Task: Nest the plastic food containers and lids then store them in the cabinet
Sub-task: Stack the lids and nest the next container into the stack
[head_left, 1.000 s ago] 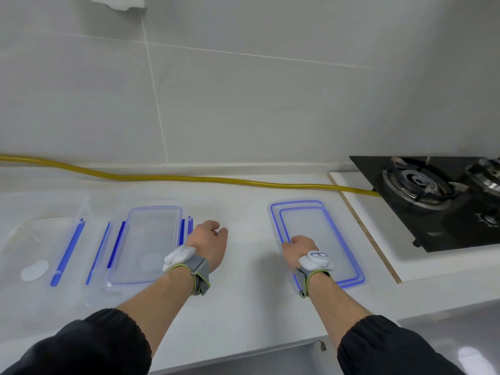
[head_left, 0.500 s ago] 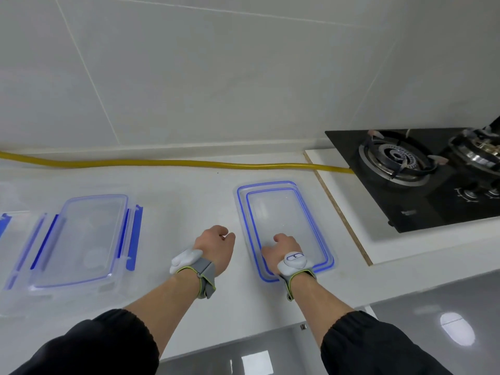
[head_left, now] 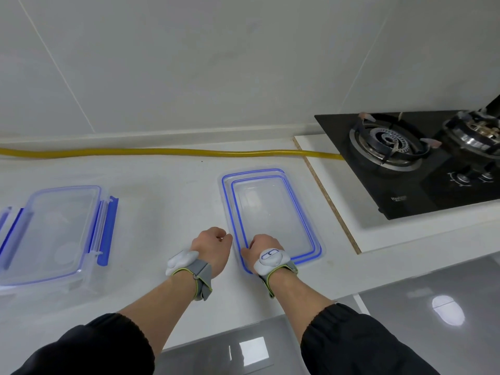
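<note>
A white countertop [head_left: 167, 201] runs beneath me against a pale tiled wall; a black gas hob [head_left: 422, 163] sits at its right end, and a yellow hose [head_left: 162, 152] lies along the back edge; to my left rests a clear container with blue clips [head_left: 54, 231], well apart from the stacked lids [head_left: 270, 209], two blue-rimmed sheets lying flat, one upon the other, just left of the hob; my right hand [head_left: 263, 246] rests on their near left corner, fingers curled down at the rim, though whether they pinch it I cannot tell; my left hand [head_left: 212, 246] sits loosely fisted on the counter just beside the lids, holding nothing; I judge the risk to be lifting only the upper lid, since flat plastic clings to the smooth surface and gives little edge to catch.
</note>
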Demonstrator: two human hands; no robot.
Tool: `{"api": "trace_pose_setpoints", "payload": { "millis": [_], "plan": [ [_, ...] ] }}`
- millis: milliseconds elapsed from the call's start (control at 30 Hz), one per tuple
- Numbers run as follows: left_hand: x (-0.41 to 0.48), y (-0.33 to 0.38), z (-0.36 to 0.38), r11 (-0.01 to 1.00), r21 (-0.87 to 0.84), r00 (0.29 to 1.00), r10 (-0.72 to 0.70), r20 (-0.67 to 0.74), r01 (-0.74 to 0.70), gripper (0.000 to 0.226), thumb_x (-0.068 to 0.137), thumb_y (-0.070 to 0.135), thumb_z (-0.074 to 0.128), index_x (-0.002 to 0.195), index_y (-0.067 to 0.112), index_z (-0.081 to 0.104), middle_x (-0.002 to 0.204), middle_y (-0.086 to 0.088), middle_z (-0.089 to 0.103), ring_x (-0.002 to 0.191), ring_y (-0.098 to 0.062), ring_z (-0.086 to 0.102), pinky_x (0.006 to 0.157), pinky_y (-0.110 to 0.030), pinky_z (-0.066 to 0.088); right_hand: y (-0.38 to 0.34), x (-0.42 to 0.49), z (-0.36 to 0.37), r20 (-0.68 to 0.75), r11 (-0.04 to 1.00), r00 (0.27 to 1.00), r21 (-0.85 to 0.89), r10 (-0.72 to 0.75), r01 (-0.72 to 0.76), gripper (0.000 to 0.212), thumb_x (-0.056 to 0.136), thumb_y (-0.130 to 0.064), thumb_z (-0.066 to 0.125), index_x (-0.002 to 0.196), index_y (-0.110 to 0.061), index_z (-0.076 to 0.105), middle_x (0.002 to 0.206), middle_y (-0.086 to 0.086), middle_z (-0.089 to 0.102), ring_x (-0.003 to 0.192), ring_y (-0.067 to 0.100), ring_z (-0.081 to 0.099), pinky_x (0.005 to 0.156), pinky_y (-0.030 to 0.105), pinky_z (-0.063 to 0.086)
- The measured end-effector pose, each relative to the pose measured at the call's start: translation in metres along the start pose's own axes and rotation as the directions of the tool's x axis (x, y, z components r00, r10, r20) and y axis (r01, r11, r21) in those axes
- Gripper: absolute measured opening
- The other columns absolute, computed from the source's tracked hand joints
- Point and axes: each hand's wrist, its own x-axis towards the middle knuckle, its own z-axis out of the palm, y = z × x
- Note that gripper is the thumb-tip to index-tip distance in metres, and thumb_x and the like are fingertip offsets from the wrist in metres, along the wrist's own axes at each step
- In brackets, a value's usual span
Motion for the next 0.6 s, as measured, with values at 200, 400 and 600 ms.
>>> {"api": "trace_pose_setpoints", "payload": {
  "millis": [200,400,600],
  "plan": [
    [-0.001,-0.005,0.003,1.000,0.003,1.000,0.012,0.001,-0.012,0.024,0.090,0.028,0.053,0.105,0.017,0.066,0.087,0.001,0.063,0.082,-0.022,0.059,0.075,-0.030,0.049,-0.007,0.001,-0.001,0.054,0.999,0.998,-0.029,0.025,-0.024,0.045,0.097,-0.029,0.046,0.056,-0.014,0.031,0.073,0.010,0.043,0.087,0.017,0.047,0.073,0.023,0.029],
    [-0.003,-0.008,-0.001,1.000,-0.009,1.000,0.014,0.014,-0.014,0.022,0.089,0.030,0.053,0.102,0.018,0.067,0.085,0.001,0.064,0.078,-0.021,0.060,0.070,-0.028,0.047,-0.014,-0.005,-0.008,-0.089,0.999,0.995,-0.024,-0.043,0.041,0.041,0.088,-0.025,0.054,0.053,-0.015,0.035,0.054,0.000,0.037,0.060,0.020,0.048,0.057,0.021,0.034],
    [-0.005,-0.005,-0.011,1.000,-0.019,0.999,0.021,0.048,-0.020,0.022,0.088,0.034,0.053,0.100,0.021,0.066,0.088,0.000,0.067,0.081,-0.023,0.062,0.072,-0.029,0.049,-0.022,-0.019,-0.026,-0.298,0.993,0.953,0.087,-0.049,0.079,0.034,0.078,-0.023,0.053,0.050,-0.014,0.035,0.050,-0.001,0.039,0.042,0.015,0.035,0.042,0.021,0.022]
  ]
}}
